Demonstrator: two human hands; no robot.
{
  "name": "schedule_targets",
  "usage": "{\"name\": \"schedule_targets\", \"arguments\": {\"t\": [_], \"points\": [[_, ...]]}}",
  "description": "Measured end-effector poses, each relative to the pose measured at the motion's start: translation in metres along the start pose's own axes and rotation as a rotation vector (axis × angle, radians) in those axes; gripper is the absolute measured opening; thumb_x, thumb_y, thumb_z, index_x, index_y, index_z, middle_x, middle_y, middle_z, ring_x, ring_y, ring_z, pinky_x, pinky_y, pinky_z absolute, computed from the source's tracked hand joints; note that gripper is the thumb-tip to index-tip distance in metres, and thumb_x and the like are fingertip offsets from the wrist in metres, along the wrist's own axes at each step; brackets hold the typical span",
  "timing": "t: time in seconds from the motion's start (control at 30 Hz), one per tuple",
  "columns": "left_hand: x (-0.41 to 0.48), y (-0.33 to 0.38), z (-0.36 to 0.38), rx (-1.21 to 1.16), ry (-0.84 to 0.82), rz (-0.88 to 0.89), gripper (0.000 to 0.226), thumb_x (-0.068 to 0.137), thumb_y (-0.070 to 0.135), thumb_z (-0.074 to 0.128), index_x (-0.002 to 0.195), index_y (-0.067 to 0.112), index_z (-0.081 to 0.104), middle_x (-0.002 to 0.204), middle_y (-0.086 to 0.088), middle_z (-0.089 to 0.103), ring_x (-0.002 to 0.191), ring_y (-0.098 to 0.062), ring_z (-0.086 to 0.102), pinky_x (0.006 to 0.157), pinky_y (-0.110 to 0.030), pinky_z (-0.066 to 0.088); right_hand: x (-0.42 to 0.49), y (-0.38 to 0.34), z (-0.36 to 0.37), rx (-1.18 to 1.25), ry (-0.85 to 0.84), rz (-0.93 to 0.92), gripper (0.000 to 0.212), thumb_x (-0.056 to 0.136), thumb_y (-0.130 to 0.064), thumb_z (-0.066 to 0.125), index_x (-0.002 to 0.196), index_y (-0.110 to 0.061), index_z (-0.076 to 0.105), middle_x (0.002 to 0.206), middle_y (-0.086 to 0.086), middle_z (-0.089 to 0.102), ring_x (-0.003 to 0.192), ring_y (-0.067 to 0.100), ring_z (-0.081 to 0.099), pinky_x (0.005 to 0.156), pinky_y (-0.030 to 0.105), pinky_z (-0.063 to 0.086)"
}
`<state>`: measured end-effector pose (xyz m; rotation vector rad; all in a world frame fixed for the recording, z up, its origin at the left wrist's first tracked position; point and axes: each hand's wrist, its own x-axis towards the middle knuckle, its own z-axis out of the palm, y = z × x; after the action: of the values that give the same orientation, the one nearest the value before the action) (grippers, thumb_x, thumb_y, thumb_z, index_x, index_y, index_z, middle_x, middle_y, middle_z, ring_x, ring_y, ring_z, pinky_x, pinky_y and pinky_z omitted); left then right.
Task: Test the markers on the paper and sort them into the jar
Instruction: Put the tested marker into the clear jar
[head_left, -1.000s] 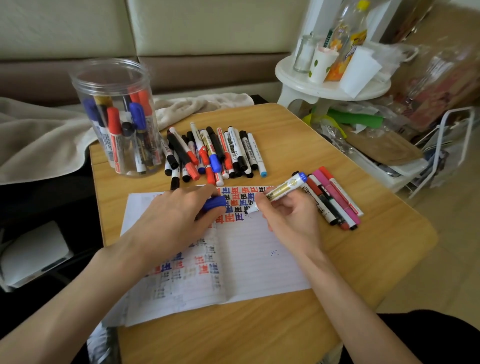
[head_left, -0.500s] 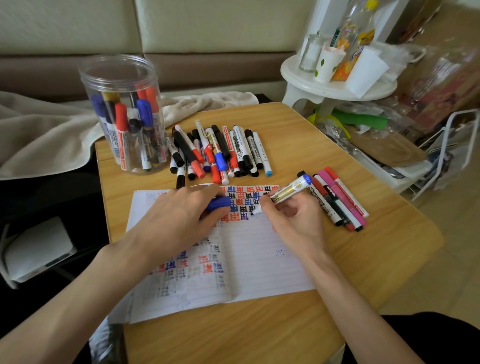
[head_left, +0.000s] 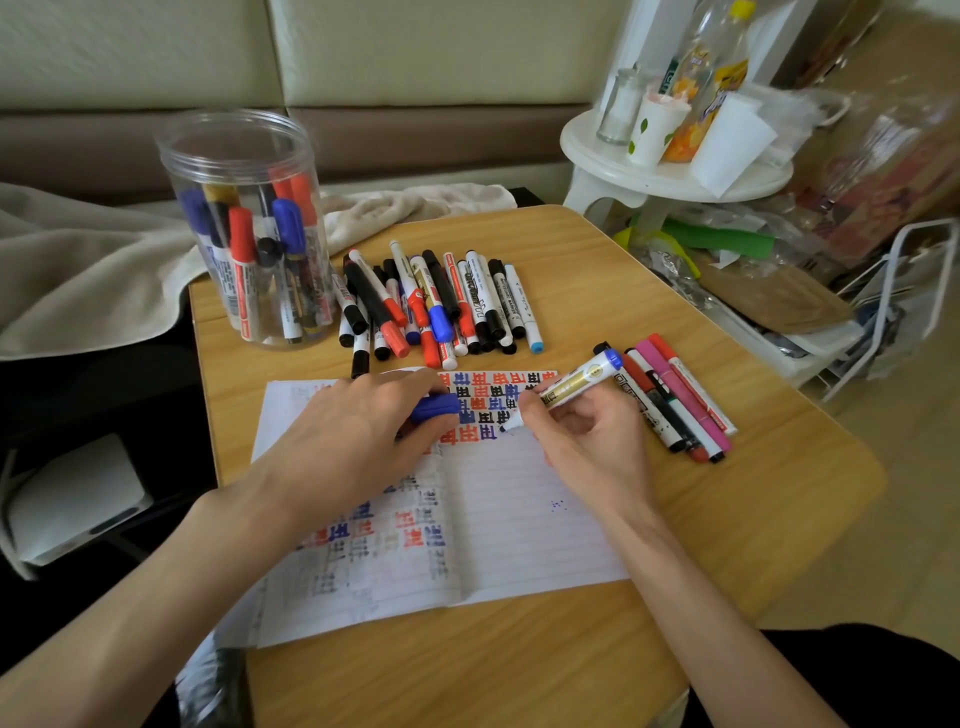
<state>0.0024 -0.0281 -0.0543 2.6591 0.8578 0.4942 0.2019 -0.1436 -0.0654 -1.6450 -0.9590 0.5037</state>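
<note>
Right, I'm mid-test: marker (head_left: 571, 387) is light, stiff, smooth plastic, so I'd grip mid-barrel, low near the tip for control. My right hand (head_left: 587, 441) has fingers clamped on that barrel, tip touching the paper (head_left: 519, 519) near its far edge, blue end up. My left hand (head_left: 358, 441) pins the paper, fingers curled shut on the blue cap (head_left: 434, 406). Jar (head_left: 249, 228) sits at the table's (head_left: 727, 519) far left corner, part filled. Untested pile lies beside it; a few more by the right edge.
</note>
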Motion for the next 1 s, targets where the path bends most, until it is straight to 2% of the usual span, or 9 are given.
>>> {"name": "schedule_targets", "arguments": {"t": [0.1,0.27,0.47,0.57,0.73,0.9,1.0], "points": [[-0.0003,0.0004,-0.0002,-0.001,-0.001,0.001,0.025,0.098,0.053,0.052,0.116,0.036,0.057,0.093,0.017,0.064,0.072,-0.01,0.058,0.065,-0.031,0.05,-0.0016,-0.0009,-0.0004,-0.038,0.013,0.008,0.008,0.09,-0.016,0.078,0.084,-0.018,0.074,0.076,-0.007,0.077,0.063,0.006,0.068,0.056,0.018,0.05],[-0.0012,0.0008,-0.0009,0.004,-0.002,0.014,0.022,0.098,0.05,0.053,0.115,0.035,0.057,0.094,0.016,0.063,0.071,-0.011,0.057,0.064,-0.029,0.047,-0.0012,-0.0031,-0.0011,-0.011,0.047,0.04,0.009,0.089,-0.012,0.078,0.084,-0.016,0.072,0.077,-0.005,0.077,0.065,0.004,0.068,0.057,0.015,0.05],[-0.0002,0.0008,-0.0014,-0.008,0.002,0.013,0.027,0.098,0.054,0.049,0.115,0.035,0.058,0.095,0.015,0.064,0.071,-0.01,0.057,0.066,-0.033,0.05,-0.0025,-0.006,-0.001,0.018,-0.026,0.038,0.006,0.089,-0.007,0.078,0.088,-0.012,0.074,0.082,-0.006,0.078,0.076,0.011,0.074,0.065,0.019,0.057],[-0.0001,0.0008,-0.0012,-0.013,0.005,0.014,0.027,0.098,0.054,0.049,0.115,0.035,0.058,0.094,0.016,0.063,0.072,-0.012,0.057,0.066,-0.033,0.05,-0.0036,-0.0059,-0.0004,-0.023,-0.041,0.039,0.006,0.089,-0.011,0.078,0.087,-0.014,0.073,0.08,-0.007,0.078,0.073,0.01,0.073,0.062,0.019,0.056],[-0.0007,0.0006,-0.001,-0.008,0.013,0.017,0.023,0.099,0.051,0.052,0.114,0.035,0.058,0.092,0.018,0.06,0.072,-0.012,0.056,0.064,-0.031,0.045,-0.0019,-0.004,-0.0005,-0.047,0.037,0.041,0.013,0.087,-0.011,0.077,0.078,-0.016,0.068,0.073,0.0,0.074,0.06,0.004,0.063,0.054,0.019,0.049],[-0.0007,0.0002,-0.001,-0.005,0.004,0.016,0.024,0.099,0.052,0.052,0.116,0.036,0.057,0.094,0.017,0.064,0.072,-0.011,0.057,0.064,-0.029,0.046,-0.0006,-0.0051,-0.0014,0.071,0.028,0.05,0.008,0.088,-0.004,0.075,0.088,-0.012,0.073,0.072,-0.007,0.074,0.064,0.001,0.066,0.058,0.013,0.049],[0.0,0.0005,-0.0011,0.0,-0.001,0.008,0.026,0.098,0.052,0.05,0.116,0.034,0.058,0.094,0.016,0.064,0.072,-0.011,0.057,0.065,-0.031,0.047,-0.0002,-0.0032,-0.0024,0.07,-0.013,0.039,0.01,0.088,-0.007,0.076,0.095,-0.014,0.073,0.07,-0.006,0.072,0.061,0.01,0.062,0.057,0.022,0.05]]}}
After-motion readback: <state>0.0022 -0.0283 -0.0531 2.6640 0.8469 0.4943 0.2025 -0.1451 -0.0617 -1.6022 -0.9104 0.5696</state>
